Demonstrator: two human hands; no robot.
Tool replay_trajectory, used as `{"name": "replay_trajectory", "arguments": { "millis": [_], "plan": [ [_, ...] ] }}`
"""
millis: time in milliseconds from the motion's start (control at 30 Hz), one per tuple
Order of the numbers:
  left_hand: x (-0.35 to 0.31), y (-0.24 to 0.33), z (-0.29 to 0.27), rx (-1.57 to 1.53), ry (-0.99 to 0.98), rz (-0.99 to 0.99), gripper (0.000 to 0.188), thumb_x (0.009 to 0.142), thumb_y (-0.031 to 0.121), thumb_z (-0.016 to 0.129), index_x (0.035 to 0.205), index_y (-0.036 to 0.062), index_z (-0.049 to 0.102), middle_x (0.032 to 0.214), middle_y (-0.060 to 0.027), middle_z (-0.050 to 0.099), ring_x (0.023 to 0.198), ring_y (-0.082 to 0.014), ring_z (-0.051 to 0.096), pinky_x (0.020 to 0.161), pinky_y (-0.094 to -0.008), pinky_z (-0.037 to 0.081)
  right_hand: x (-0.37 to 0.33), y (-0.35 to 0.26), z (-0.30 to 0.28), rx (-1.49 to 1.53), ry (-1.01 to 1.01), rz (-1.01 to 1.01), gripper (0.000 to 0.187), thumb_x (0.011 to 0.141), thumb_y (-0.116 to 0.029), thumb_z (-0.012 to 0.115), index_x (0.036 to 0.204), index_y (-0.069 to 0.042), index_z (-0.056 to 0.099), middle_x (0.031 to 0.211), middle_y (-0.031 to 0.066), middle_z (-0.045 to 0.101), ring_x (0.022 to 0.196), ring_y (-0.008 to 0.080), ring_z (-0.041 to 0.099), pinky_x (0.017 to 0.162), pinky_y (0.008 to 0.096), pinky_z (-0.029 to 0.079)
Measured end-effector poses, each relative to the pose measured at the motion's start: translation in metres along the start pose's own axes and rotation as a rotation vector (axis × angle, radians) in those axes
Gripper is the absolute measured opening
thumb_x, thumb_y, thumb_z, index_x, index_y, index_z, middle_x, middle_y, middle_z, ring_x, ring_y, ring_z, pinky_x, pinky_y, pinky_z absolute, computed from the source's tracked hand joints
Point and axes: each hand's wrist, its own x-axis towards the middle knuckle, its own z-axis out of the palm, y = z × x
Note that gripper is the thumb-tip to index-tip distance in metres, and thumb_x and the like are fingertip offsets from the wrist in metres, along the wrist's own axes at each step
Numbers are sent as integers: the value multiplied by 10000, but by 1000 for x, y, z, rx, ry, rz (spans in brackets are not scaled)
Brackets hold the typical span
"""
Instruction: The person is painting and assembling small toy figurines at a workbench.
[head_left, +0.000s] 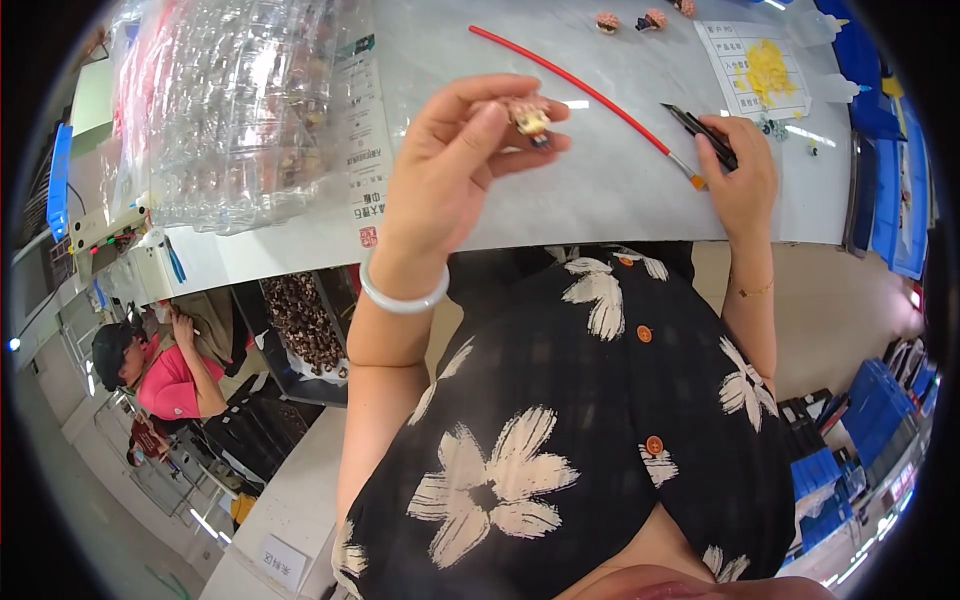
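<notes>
Held up over the table in my left hand [440, 160] is a small figurine [532, 124] with pink hair, a pale face and a dark lower part. Thumb and fingers pinch it; some of it is hidden behind them. My right hand [746, 178] rests low at the table and is closed on slim black tweezers [690, 122], whose pointed end faces away to the left. Between the hands lies a long red-handled paintbrush [590, 92], its bristles close to my right fingers.
Clear plastic blister trays [240, 110] are stacked at the left of the table [450, 50]. A printed sheet [735, 50] bears yellow small pieces [768, 75]. Several pink-haired pieces [652, 20] lie at the far edge. Squeeze bottles [835, 88] and blue bins [900, 215] stand right. Another person [170, 375] sits left.
</notes>
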Motion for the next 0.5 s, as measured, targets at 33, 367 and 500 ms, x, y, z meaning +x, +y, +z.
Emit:
{"name": "replay_trajectory", "arguments": {
  "millis": [33,367,500],
  "plan": [
    [-5,-2,7,-42,8,-29,292,895,164,428,1128,-9,469,985,-158,583,866,-240,599,770,-322,494,0,0,1,5,1,-1,132,749,-99,592,875,-62,590,836,48,578,763,195,546,687,272,425],
    [-20,-10,24,-9,-43,-65,444,712,-77,611,1129,-29,466,1116,-118,498,866,-198,598,734,-254,489,2,2,12,-18,-2,-6,126,748,-99,591,867,-58,594,829,43,583,765,184,549,689,264,421],
    [-19,-16,27,18,-81,-34,427,712,-69,615,1115,-39,477,1098,-113,499,862,-196,601,727,-248,491,1,2,9,-107,156,-121,130,714,-50,615,844,-58,607,810,51,576,754,206,537,678,278,417]
  ]
}}
